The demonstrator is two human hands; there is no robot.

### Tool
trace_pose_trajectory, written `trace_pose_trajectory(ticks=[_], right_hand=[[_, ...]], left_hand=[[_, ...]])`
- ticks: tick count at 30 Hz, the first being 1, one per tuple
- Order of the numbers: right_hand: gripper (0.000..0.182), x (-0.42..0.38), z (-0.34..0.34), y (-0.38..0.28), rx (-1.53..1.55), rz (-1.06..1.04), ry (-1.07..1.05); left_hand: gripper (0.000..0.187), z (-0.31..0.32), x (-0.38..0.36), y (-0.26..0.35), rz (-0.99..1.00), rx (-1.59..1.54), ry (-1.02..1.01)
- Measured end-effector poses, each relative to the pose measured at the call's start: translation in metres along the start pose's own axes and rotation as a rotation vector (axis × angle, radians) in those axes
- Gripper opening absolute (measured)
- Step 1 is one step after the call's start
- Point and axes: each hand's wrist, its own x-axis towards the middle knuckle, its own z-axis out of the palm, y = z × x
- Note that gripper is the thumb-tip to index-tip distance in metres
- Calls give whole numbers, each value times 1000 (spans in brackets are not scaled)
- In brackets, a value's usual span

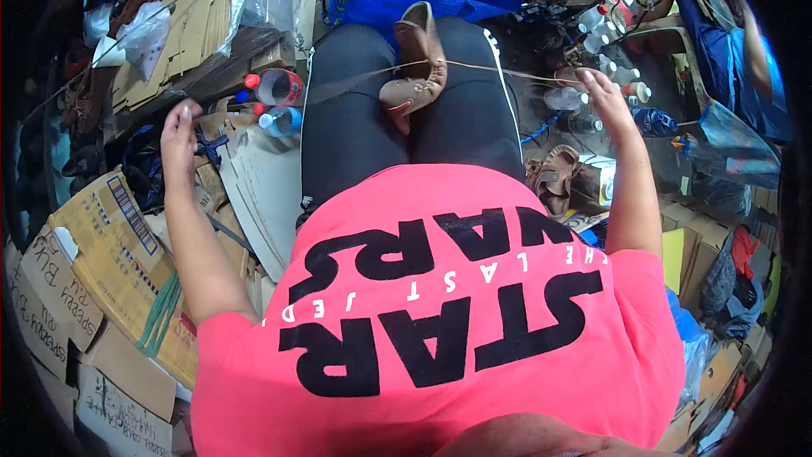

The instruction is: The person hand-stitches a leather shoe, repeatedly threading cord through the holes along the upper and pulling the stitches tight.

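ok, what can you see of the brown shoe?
The shoe looks like smooth brown leather, with puckered stitching along one curved edge and a small red mark lower down. It sits propped between the thighs, opening visible. Cord extends from both sides: one length reaches the right hand, the other blurs toward the left hand. Can't tell whether it's soled.

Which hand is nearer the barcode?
The left: the left hand is just beyond and slightly right of the barcode; the right hand is across the legs.

Left hand [179, 123] curled, right hand [602, 95] curled, outspread
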Motion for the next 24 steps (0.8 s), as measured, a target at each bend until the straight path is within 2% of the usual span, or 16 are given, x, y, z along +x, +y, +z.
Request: trace_pose_trajectory(ticks=[1,2,3,4,5,6,7,9,11,13,14,15,17,24], right_hand=[[31,5,-3,7,-2,1,2],[33,13,-2,15,-243,-171,42],[37,16,-1,21,-483,-337,81],[41,3,13,-12,-489,-346,-1],[40,-4,30,-36,-464,-435,9],[38,-7,49,-56,-251,-409,-77],[36,-12,64,-77,-242,-552,-135],[22,-18,91,-108,-93,-615,-237],[13,-10,104,-126,-238,-712,-272],[12,-4,112,-131,-235,-739,-292],[11,-1,114,-131,-231,-764,-313],[11,4,115,-130,-230,-764,-315],[13,12,114,-125,-276,-898,-339],[13,14,117,-123,-256,-917,-425]], left_hand=[[38,12,2,7,9,6,98],[56,8,28,-14,111,246,154],[53,27,35,-12,362,408,213],[50,66,8,41,332,506,152],[46,112,-21,91,257,366,12],[48,139,-25,97,412,215,-223],[49,169,-31,109,766,350,-290],[50,218,-41,125,945,370,-495],[45,248,-48,141,723,350,-724],[37,266,-37,143,662,532,-850],[29,271,-31,143,507,483,-1001],[29,275,-24,139,505,484,-1001],[21,280,-16,128,330,224,-1144],[18,283,-17,130,270,224,-1180]])
